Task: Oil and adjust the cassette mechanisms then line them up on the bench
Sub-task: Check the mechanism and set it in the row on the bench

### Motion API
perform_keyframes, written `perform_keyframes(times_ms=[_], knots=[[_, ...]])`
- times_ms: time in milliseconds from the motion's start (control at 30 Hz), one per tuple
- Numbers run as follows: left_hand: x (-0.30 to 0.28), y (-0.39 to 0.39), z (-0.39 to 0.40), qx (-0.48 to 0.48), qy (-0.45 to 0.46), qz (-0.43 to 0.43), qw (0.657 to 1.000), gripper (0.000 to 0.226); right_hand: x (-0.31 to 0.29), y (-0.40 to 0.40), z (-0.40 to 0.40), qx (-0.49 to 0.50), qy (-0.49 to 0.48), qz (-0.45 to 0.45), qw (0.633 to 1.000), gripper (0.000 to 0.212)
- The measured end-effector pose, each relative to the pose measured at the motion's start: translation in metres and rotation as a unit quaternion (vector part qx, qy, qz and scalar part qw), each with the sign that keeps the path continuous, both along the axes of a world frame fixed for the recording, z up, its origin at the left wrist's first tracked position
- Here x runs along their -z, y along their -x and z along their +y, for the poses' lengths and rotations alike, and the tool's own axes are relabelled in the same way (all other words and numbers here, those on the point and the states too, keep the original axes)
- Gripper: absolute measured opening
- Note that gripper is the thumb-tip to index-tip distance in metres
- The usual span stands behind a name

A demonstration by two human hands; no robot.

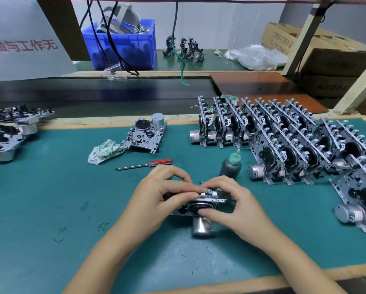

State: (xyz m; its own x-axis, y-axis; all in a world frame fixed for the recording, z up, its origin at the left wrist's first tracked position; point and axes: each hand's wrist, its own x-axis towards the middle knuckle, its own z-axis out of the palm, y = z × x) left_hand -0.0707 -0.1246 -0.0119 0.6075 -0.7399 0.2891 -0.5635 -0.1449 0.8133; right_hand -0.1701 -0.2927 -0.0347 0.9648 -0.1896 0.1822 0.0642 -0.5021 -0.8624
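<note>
A metal cassette mechanism [201, 211] with a silver motor underneath rests on the green bench mat [50, 198] in front of me. My left hand [163, 192] grips its left side, fingers over the top edge. My right hand [230, 200] holds the right side, thumb on the black flywheel. A dark oil bottle [230, 166] with a green nozzle stands just behind my hands. A red-handled screwdriver [148, 164] lies flat behind my left hand. Rows of upright mechanisms [283, 141] fill the right of the bench.
One mechanism [146, 134] lies flat at mid-bench beside a crumpled white-green rag [105, 151]. A heap of mechanisms [10, 130] sits at the far left. A blue bin [122, 45], plastic bags [254, 56] and cardboard boxes [317, 45] stand on the rear shelf; cables hang down.
</note>
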Motion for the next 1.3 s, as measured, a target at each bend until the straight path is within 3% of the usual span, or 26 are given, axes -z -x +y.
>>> perform_keyframes(times_ms=[133,400,500,600,667,900,1100,1300], knots=[[0.002,-0.001,0.001,0.005,0.004,-0.002,1.000,0.027,0.000,-0.004,0.000,0.003,-0.047,0.006,0.999,0.034],[0.003,-0.003,0.001,0.001,0.001,-0.011,1.000,0.029,-0.001,-0.004,-0.002,-0.020,-0.015,-0.014,1.000,0.033],[0.004,-0.002,0.000,-0.007,0.005,-0.010,1.000,0.031,0.002,0.006,-0.004,0.026,0.119,-0.007,0.992,0.043],[0.003,-0.002,0.000,-0.009,0.009,-0.012,1.000,0.033,0.006,0.016,-0.005,0.078,0.328,-0.091,0.937,0.038],[0.003,-0.002,-0.001,-0.011,0.010,-0.015,1.000,0.034,0.011,0.019,-0.005,0.073,0.389,-0.117,0.911,0.038],[0.002,-0.001,0.000,-0.003,0.014,-0.001,1.000,0.029,-0.001,0.020,-0.007,0.053,0.421,-0.056,0.904,0.042],[0.002,-0.002,0.009,-0.009,0.034,-0.008,0.999,0.019,-0.038,0.005,-0.007,0.050,0.318,-0.107,0.941,0.034],[-0.001,-0.010,0.029,-0.051,0.016,-0.123,0.991,0.018,-0.059,-0.018,0.003,-0.119,0.408,0.005,0.905,0.030]])
